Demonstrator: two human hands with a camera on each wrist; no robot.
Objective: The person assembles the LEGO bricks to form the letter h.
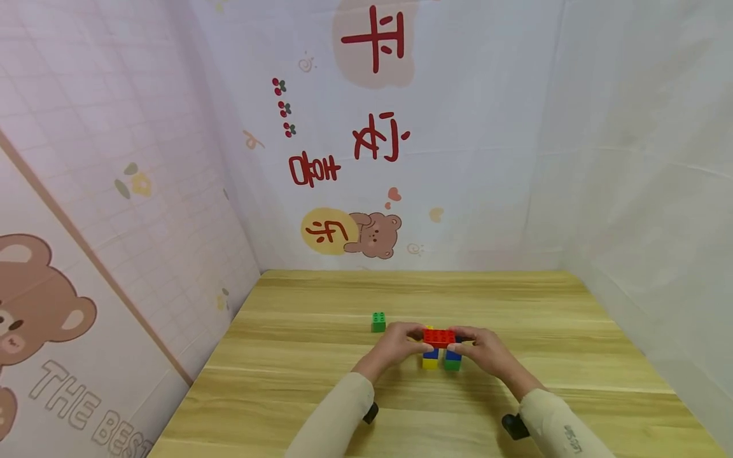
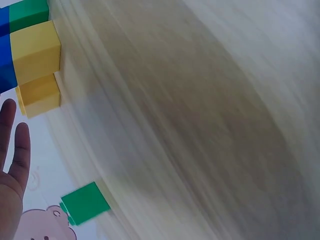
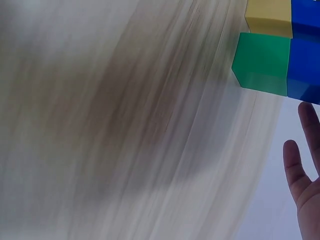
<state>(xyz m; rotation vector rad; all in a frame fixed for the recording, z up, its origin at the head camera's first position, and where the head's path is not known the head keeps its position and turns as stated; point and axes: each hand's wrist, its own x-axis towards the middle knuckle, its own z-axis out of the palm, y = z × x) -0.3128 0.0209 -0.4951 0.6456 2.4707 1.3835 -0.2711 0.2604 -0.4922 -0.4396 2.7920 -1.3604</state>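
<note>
A long red brick with studs on top lies level across two small stacks. My left hand pinches its left end with thumb and fingers, and my right hand grips the right end. The left stack is a blue brick on a yellow brick; the right one has another blue brick over a green brick. In the left wrist view, another yellow brick stands close behind the left stack. Both wrist views leave the red brick out of frame.
A separate green brick stands on the wooden table, behind and left of the stacks. Printed white cloth rises along the table's back and sides. Black wrist devices hang below both sleeves.
</note>
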